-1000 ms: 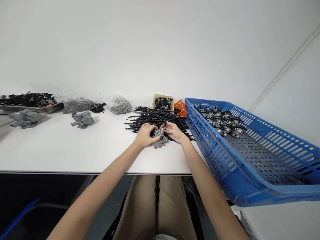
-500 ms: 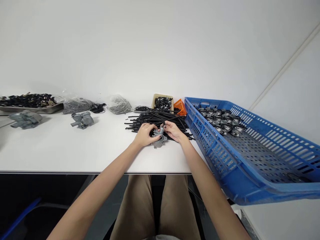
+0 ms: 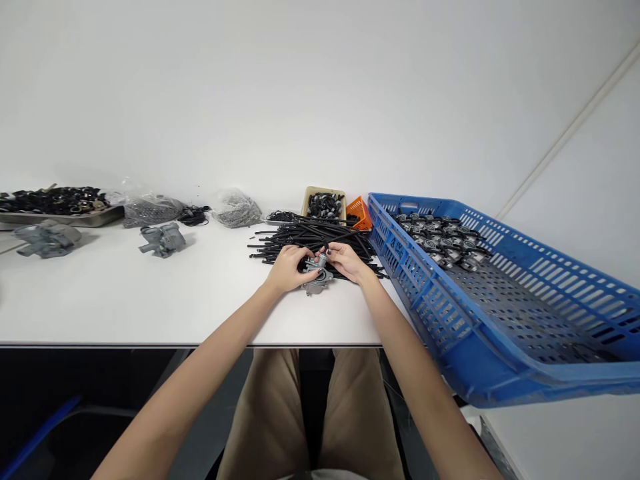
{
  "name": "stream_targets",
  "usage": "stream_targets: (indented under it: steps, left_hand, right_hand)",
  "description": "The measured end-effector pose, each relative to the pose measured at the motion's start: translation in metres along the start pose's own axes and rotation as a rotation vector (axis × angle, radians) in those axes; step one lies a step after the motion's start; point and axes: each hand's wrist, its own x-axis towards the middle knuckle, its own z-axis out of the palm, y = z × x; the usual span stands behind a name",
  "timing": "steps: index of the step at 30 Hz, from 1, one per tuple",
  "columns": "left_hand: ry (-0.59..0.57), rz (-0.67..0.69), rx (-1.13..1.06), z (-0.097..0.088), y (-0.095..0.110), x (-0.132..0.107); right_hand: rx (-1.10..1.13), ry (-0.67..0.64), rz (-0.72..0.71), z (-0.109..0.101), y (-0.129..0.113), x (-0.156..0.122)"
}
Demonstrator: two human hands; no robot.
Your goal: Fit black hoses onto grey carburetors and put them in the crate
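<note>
A grey metal carburetor rests low over the white table, held in my left hand, whose fingers and thumb close around its left side. My right hand pinches a small dark part at the carburetor's top neck; the fingertips cover most of it. Behind both hands spreads a pile of black rubber tubes. Two more grey carburetors, one nearer and one farther left, sit on the table.
A blue crate with rows of carburetors stands right of my right arm. Along the wall are a cream tray of small black parts, an orange basket, clear bags and a metal tray. The table edge runs below my forearms.
Both hands keep their hold on the carburetor. My right fingertips have shifted slightly at its top neck. The whole view has moved a little.
</note>
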Motion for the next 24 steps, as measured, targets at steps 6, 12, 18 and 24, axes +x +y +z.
stream_targets:
  steps: [6,12,18,24]
  left_hand:
    - [0.001,-0.011,0.009,-0.0008,0.0009,0.0000]
    - [0.004,-0.004,0.008,0.0001,-0.0004,-0.0004]
    - [0.011,0.003,0.007,0.0008,-0.0009,0.0000]
    - [0.010,-0.002,0.014,0.0006,-0.0009,-0.0002]
  right_hand:
    - [0.004,0.015,-0.009,0.0024,0.0005,0.0008]
    - [-0.001,0.009,0.000,0.0011,0.0014,0.0012]
    - [0.007,0.029,-0.012,0.0017,0.0041,0.0036]
    - [-0.007,0.037,-0.033,0.0033,0.0045,0.0046]
